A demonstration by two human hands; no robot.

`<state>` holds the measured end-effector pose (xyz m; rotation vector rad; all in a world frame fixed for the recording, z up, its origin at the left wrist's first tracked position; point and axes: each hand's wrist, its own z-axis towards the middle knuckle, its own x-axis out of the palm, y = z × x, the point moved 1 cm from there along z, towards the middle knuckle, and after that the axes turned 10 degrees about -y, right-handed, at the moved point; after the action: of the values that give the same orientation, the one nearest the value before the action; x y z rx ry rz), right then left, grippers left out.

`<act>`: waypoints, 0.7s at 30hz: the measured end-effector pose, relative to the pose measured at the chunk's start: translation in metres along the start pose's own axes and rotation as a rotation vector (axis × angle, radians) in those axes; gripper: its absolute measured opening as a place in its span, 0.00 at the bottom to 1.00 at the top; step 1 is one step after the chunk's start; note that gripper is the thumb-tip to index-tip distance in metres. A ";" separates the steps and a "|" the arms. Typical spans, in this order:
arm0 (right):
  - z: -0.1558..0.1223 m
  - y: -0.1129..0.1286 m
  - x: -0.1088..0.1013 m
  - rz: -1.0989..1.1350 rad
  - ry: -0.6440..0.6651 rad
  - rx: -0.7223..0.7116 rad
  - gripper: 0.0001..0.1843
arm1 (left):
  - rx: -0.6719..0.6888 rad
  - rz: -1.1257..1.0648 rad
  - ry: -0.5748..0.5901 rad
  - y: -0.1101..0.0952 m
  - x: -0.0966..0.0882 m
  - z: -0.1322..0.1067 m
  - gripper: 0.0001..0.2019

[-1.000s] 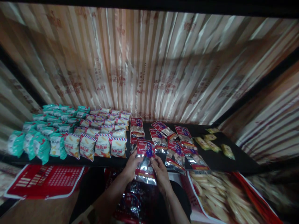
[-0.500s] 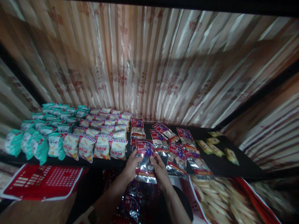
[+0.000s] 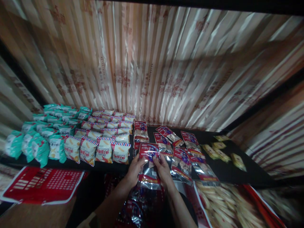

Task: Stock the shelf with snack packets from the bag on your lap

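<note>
Gripping the red packet between left hand and right hand, I've brought my right thumb further over its front: a surer hold, I judge.

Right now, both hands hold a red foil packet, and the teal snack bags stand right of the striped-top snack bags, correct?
Not quite: the head view shows the teal snack bags left of the striped-top snack bags; the left hand and right hand do hold the foil packet.
</note>
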<state>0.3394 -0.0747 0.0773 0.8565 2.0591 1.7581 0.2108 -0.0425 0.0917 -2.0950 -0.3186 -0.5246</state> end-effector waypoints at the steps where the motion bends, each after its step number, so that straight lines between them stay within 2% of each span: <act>1: 0.001 0.000 0.000 0.007 0.012 0.026 0.25 | -0.009 -0.007 -0.051 0.001 -0.001 0.002 0.28; 3: 0.002 0.000 0.000 -0.011 0.016 0.047 0.24 | -0.018 -0.013 -0.109 0.002 -0.002 0.005 0.28; 4: 0.002 0.000 0.000 -0.029 0.011 0.039 0.23 | -0.007 -0.007 -0.100 0.002 -0.001 0.006 0.27; 8: 0.005 -0.001 -0.004 -0.101 -0.030 -0.032 0.26 | 0.065 0.026 0.017 0.005 0.002 0.008 0.24; 12: 0.007 -0.001 -0.006 -0.101 -0.022 -0.041 0.27 | 0.113 -0.024 0.052 0.006 0.003 0.009 0.27; 17: 0.002 -0.001 -0.006 0.027 -0.002 0.057 0.25 | 0.174 0.042 -0.038 0.003 0.003 0.013 0.22; 21: -0.003 -0.003 -0.008 -0.011 0.044 0.119 0.21 | 0.239 0.068 -0.097 0.002 0.005 0.020 0.19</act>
<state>0.3434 -0.0825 0.0739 0.8450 2.2122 1.6772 0.2207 -0.0269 0.0824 -1.8951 -0.3470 -0.3275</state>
